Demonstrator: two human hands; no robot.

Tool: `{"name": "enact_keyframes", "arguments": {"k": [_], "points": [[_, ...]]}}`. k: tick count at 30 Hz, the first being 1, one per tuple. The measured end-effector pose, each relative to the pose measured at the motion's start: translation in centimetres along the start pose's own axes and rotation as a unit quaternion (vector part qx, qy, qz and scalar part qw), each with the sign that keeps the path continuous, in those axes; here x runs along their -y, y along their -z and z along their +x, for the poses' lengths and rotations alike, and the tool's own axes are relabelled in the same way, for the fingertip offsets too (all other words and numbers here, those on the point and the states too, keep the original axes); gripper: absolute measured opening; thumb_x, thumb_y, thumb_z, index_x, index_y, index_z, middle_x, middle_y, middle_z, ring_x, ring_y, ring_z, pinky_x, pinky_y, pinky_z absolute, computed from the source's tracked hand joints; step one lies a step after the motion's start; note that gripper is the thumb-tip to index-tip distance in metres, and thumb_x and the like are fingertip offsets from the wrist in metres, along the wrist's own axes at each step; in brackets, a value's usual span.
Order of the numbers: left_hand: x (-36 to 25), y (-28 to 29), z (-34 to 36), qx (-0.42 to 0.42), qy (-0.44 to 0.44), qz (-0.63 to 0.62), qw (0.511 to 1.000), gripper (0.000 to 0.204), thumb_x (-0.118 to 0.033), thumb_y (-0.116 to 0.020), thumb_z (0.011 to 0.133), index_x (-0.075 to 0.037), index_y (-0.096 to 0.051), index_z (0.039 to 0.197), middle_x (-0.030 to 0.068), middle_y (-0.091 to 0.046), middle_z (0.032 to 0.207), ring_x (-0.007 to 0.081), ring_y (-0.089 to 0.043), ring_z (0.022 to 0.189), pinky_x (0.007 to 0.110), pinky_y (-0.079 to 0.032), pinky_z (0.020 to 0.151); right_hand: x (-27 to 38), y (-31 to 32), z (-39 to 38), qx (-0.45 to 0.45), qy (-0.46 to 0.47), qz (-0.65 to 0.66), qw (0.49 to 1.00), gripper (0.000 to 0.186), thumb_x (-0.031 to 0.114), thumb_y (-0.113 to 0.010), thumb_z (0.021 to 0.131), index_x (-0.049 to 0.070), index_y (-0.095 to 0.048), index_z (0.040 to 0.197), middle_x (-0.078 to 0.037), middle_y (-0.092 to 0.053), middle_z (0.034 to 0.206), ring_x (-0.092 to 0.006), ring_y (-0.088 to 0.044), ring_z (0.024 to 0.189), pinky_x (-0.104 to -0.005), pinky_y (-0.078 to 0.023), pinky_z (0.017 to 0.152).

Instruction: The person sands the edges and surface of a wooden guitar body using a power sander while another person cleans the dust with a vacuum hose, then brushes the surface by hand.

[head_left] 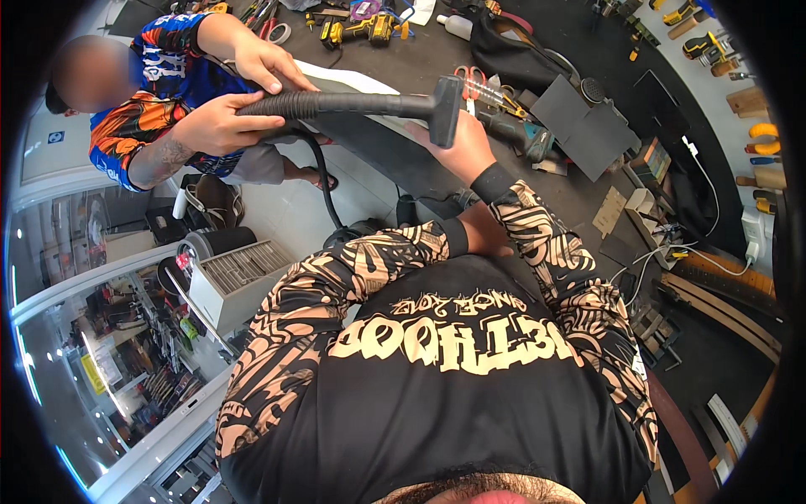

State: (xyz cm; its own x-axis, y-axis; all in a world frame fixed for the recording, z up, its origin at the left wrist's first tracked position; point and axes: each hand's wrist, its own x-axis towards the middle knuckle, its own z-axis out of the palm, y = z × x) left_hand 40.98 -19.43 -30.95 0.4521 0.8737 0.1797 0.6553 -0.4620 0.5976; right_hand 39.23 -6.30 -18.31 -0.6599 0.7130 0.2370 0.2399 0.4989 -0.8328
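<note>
Crowded around the black nozzle (443, 109): a co-worker's hands (243, 92) gripping the hose left of it, red-handled scissors (472, 80) and a teal tool (527, 139) just right. Bare dark worktop (403, 63) beyond it, open for passing.

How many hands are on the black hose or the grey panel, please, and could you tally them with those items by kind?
Co-worker's hands on the hose: 2
Wearer's right hand at the panel: 1
Black ribbed hose with nozzle: 1
Grey panel: 1
Total: 5
</note>
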Motion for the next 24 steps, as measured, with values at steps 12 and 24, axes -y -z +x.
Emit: {"name": "enact_keyframes", "arguments": {"k": [12,24], "points": [[-5.9,21.4,-6.5,-0.133,-0.005,0.052,0.99,0.038,0.004,-0.079,0.082,-0.005,-0.079,0.119,0.0124,-0.081,0.116,0.0335,-0.078,0.105,0.042,-0.064,0.09,-1.8,0.4,-0.9,-0.012,0.046,0.039,0.998,0.057,0.023,-0.086,0.099,0.014,-0.069,0.153,-0.015,-0.08,0.137,-0.038,-0.077,0.123,-0.0459,-0.062,0.103],[0.2,37.8,-3.2,-0.08,0.234,0.319,0.915,0.062,-0.017,-0.075,0.103,-0.003,-0.061,0.162,0.0241,-0.065,0.161,0.043,-0.065,0.143,0.048,-0.052,0.122,-1.1,-1.5,1.6,-0.029,0.068,0.008,0.997,0.06,0.025,-0.085,0.102,0.014,-0.065,0.157,-0.012,-0.077,0.146,-0.0376,-0.077,0.125,-0.0467,-0.063,0.102]]}}
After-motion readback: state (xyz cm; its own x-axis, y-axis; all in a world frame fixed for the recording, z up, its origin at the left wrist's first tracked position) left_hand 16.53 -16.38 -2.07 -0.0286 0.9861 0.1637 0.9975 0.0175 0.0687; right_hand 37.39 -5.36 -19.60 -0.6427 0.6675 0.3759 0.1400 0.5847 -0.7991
